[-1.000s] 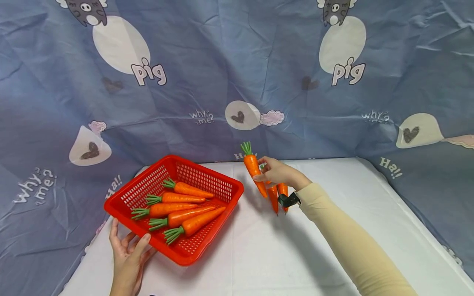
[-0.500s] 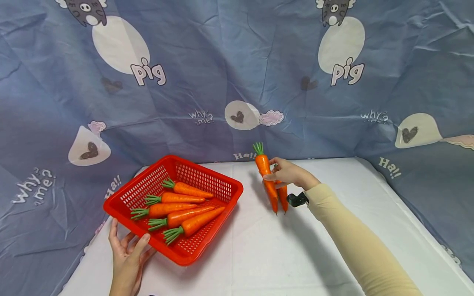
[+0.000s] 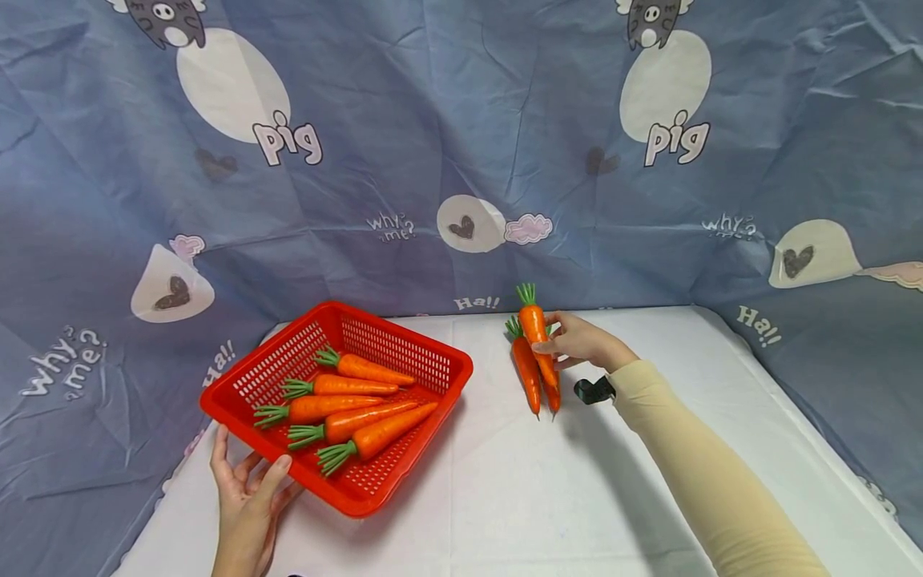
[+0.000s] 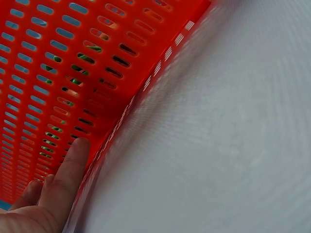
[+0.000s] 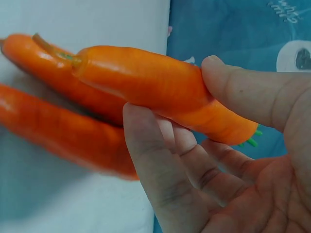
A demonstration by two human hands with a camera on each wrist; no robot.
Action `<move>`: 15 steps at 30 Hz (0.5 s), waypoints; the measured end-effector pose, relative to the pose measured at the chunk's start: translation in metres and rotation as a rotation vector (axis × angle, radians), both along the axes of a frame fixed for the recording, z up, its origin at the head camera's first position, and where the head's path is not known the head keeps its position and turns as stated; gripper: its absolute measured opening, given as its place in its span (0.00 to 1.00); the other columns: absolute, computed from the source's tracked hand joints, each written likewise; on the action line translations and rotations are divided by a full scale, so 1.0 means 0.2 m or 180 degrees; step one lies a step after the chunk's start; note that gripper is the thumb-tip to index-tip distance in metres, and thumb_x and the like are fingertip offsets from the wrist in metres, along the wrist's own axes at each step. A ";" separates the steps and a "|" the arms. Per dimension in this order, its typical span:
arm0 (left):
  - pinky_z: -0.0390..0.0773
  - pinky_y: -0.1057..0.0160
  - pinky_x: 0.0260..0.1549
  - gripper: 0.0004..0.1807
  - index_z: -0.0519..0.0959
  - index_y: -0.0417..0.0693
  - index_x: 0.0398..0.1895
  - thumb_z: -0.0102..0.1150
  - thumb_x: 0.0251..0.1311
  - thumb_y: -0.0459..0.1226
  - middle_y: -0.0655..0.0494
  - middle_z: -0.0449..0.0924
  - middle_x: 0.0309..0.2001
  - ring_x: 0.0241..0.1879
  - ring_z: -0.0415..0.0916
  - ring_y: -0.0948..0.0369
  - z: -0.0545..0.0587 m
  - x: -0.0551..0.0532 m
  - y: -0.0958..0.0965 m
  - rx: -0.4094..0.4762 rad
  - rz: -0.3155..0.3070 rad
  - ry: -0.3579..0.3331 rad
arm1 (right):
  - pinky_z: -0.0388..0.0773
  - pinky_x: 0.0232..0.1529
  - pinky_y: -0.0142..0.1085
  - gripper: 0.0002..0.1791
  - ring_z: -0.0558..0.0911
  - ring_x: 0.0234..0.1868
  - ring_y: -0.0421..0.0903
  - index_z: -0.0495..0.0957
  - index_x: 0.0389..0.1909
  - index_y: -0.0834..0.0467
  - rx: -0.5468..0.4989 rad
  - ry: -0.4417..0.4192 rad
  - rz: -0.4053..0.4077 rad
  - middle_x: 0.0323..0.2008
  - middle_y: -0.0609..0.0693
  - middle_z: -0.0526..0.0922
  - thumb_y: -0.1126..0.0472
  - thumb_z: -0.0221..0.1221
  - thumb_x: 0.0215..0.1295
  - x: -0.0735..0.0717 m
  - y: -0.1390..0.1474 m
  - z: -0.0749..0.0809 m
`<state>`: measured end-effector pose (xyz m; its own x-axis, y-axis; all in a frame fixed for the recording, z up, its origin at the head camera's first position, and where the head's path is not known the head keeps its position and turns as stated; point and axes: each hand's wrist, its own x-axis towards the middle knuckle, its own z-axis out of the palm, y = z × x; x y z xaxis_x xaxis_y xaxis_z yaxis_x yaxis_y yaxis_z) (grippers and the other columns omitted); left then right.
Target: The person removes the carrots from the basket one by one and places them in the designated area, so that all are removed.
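Note:
My right hand [image 3: 580,340] pinches an orange carrot [image 3: 534,324] between thumb and fingers, its green top pointing to the back. In the right wrist view the thumb lies on one side of this carrot [image 5: 146,73] and the fingers on the other. Just under it two more carrots lie side by side on the table; the left one [image 3: 526,373] shows nearly whole, the right one [image 3: 553,398] is mostly covered. My left hand [image 3: 248,505] holds the near-left rim of a red plastic basket [image 3: 433,437]; its fingers [image 4: 73,165] lie along the slotted wall.
Several carrots [image 3: 385,429] lie in the basket, green tops to the left. A white cloth [image 3: 519,505] covers the table. Behind it hangs a blue printed curtain [image 3: 404,144]. A dark strap end [image 3: 594,390] dangles from my right wrist.
My right hand has carried the carrot to the right, from beside the two table carrots to over them. The left table carrot now shows more fully. Left hand and basket stay put.

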<state>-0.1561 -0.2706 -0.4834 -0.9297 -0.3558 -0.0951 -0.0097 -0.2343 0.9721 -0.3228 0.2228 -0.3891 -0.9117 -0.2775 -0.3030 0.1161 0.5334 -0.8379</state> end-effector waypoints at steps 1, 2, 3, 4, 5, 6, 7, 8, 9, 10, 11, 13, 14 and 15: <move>0.91 0.63 0.39 0.56 0.35 0.93 0.82 0.61 0.76 0.33 0.60 0.61 0.65 0.60 0.74 0.66 0.00 0.00 0.00 0.0005 0.0000 0.0004 | 0.90 0.55 0.47 0.39 0.80 0.48 0.50 0.56 0.78 0.68 -0.0009 -0.0014 -0.0013 0.52 0.61 0.75 0.59 0.63 0.77 0.00 0.01 -0.01; 0.91 0.63 0.39 0.56 0.35 0.93 0.82 0.61 0.76 0.33 0.60 0.61 0.65 0.60 0.74 0.66 0.00 0.00 0.00 0.0011 0.0003 0.0003 | 0.90 0.56 0.47 0.38 0.81 0.48 0.50 0.55 0.77 0.69 -0.0011 -0.0014 -0.0016 0.52 0.61 0.75 0.59 0.63 0.77 0.00 0.02 -0.01; 0.91 0.63 0.39 0.56 0.35 0.93 0.82 0.61 0.76 0.33 0.60 0.61 0.65 0.60 0.75 0.67 0.00 0.00 0.01 0.0015 0.0005 0.0004 | 0.89 0.56 0.48 0.38 0.81 0.49 0.50 0.55 0.77 0.69 -0.0021 -0.0020 -0.0027 0.53 0.61 0.75 0.59 0.63 0.77 0.00 0.03 -0.01; 0.91 0.63 0.39 0.56 0.35 0.92 0.82 0.61 0.76 0.33 0.60 0.61 0.65 0.59 0.75 0.67 0.00 0.00 0.01 0.0019 0.0002 0.0009 | 0.89 0.57 0.48 0.38 0.82 0.49 0.51 0.55 0.77 0.69 -0.0023 -0.0023 -0.0037 0.53 0.61 0.75 0.59 0.63 0.77 0.00 0.04 -0.01; 0.91 0.63 0.39 0.56 0.35 0.92 0.82 0.61 0.76 0.33 0.60 0.61 0.65 0.59 0.76 0.68 0.00 0.00 0.01 0.0025 0.0000 0.0011 | 0.89 0.56 0.48 0.38 0.82 0.49 0.51 0.55 0.76 0.69 -0.0030 -0.0027 -0.0045 0.53 0.61 0.76 0.59 0.63 0.77 0.00 0.05 -0.01; 0.91 0.63 0.39 0.56 0.36 0.92 0.82 0.60 0.76 0.33 0.59 0.61 0.65 0.59 0.76 0.68 -0.01 0.00 0.01 0.0031 -0.0005 0.0014 | 0.90 0.56 0.47 0.37 0.82 0.48 0.50 0.55 0.76 0.69 -0.0031 -0.0033 -0.0059 0.52 0.61 0.76 0.59 0.63 0.77 0.00 0.06 -0.02; 0.91 0.63 0.39 0.55 0.36 0.92 0.82 0.60 0.76 0.33 0.59 0.61 0.65 0.58 0.76 0.69 -0.01 0.00 0.01 0.0038 -0.0010 0.0015 | 0.90 0.55 0.47 0.37 0.82 0.48 0.50 0.55 0.76 0.69 -0.0018 -0.0035 -0.0075 0.51 0.60 0.76 0.59 0.63 0.77 0.01 0.06 -0.02; 0.91 0.63 0.39 0.55 0.36 0.92 0.82 0.60 0.76 0.32 0.59 0.61 0.65 0.58 0.77 0.69 -0.01 0.00 0.01 0.0041 -0.0018 0.0017 | 0.90 0.54 0.45 0.37 0.82 0.47 0.49 0.55 0.75 0.69 -0.0003 -0.0041 -0.0095 0.50 0.59 0.76 0.59 0.63 0.77 0.01 0.07 -0.02; 0.91 0.62 0.38 0.56 0.36 0.92 0.83 0.60 0.76 0.32 0.59 0.61 0.65 0.58 0.77 0.69 -0.01 0.00 0.01 0.0043 -0.0023 0.0025 | 0.90 0.53 0.44 0.37 0.82 0.46 0.49 0.56 0.75 0.69 -0.0001 -0.0053 -0.0105 0.49 0.59 0.76 0.59 0.63 0.77 0.01 0.08 -0.02; 0.91 0.62 0.38 0.56 0.36 0.92 0.83 0.60 0.76 0.32 0.59 0.61 0.65 0.58 0.76 0.69 -0.01 0.00 0.01 0.0047 -0.0026 0.0031 | 0.91 0.52 0.44 0.37 0.81 0.46 0.48 0.56 0.75 0.68 0.0006 -0.0062 -0.0115 0.49 0.58 0.77 0.59 0.63 0.77 0.01 0.08 -0.02; 0.91 0.62 0.38 0.55 0.36 0.92 0.82 0.60 0.76 0.32 0.59 0.61 0.65 0.59 0.76 0.69 -0.01 0.00 0.00 0.0054 -0.0028 0.0034 | 0.91 0.52 0.43 0.37 0.81 0.45 0.48 0.56 0.75 0.68 0.0006 -0.0076 -0.0129 0.48 0.57 0.77 0.59 0.64 0.76 0.01 0.08 -0.03; 0.91 0.62 0.38 0.55 0.36 0.92 0.82 0.59 0.76 0.31 0.59 0.61 0.65 0.59 0.75 0.68 0.00 0.00 0.00 0.0070 -0.0034 0.0044 | 0.91 0.51 0.42 0.37 0.80 0.44 0.47 0.56 0.75 0.68 0.0008 -0.0096 -0.0149 0.47 0.56 0.77 0.59 0.64 0.76 0.01 0.09 -0.03; 0.91 0.62 0.38 0.55 0.36 0.92 0.82 0.59 0.76 0.32 0.59 0.61 0.65 0.60 0.75 0.67 0.00 0.00 0.00 0.0075 -0.0038 0.0044 | 0.91 0.50 0.41 0.37 0.79 0.44 0.47 0.56 0.75 0.68 0.0007 -0.0105 -0.0155 0.47 0.56 0.77 0.59 0.63 0.76 0.01 0.10 -0.03; 0.91 0.62 0.38 0.56 0.36 0.92 0.82 0.60 0.76 0.32 0.60 0.61 0.65 0.60 0.74 0.67 0.00 0.00 0.00 0.0084 -0.0038 0.0043 | 0.91 0.50 0.41 0.37 0.79 0.43 0.47 0.56 0.75 0.68 0.0001 -0.0111 -0.0169 0.46 0.56 0.76 0.60 0.64 0.76 0.01 0.10 -0.04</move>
<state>-0.1569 -0.2709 -0.4839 -0.9352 -0.3421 -0.0918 0.0003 -0.2600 0.9656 -0.3216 0.2429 -0.3968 -0.9140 -0.2289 -0.3349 0.1734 0.5259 -0.8327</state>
